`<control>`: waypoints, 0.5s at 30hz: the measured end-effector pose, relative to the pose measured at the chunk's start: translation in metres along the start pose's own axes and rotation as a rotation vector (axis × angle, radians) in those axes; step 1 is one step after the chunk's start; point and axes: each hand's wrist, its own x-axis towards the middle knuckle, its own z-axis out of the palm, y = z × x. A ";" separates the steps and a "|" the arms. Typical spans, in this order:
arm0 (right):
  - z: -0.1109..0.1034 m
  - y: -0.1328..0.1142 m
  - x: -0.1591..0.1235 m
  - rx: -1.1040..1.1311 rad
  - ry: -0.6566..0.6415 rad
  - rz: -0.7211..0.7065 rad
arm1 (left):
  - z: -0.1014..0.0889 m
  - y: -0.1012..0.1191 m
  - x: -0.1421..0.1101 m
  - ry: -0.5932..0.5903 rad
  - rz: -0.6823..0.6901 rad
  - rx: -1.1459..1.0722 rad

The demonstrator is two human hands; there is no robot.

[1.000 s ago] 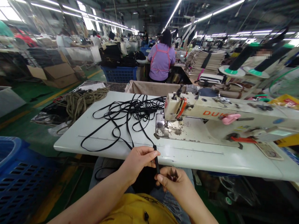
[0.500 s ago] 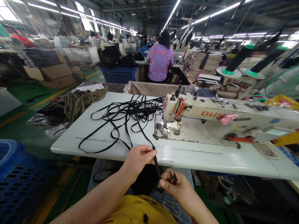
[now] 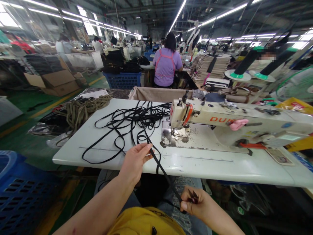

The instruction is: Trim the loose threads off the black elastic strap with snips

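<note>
At the left, a bundle of olive cords (image 3: 84,109) is seen beside the white table (image 3: 102,143). Loops of black strap (image 3: 141,114) are spread over the tabletop. Near its front edge, the strap is pinched by the left hand (image 3: 138,158). Its lower stretch is clamped in the fingers of the right hand (image 3: 193,202), where small snips (image 3: 193,197) are also held. The sewing machine (image 3: 234,124) is placed right of the loops.

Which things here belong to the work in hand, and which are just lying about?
In the work:
- black strap, held by the left hand and right hand
- small snips, in the right hand
- sewing machine, probably, though neither hand touches it

Apparently just lying about:
- tan straps, heaped beyond the table's left end
- cardboard box, on the floor
</note>
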 end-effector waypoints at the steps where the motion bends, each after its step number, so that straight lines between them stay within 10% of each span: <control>1: -0.002 0.001 -0.001 -0.003 0.004 0.005 | -0.001 0.000 0.001 0.003 0.008 0.005; 15: -0.021 0.022 -0.002 -0.111 0.136 0.096 | -0.005 -0.012 0.007 0.011 0.068 0.082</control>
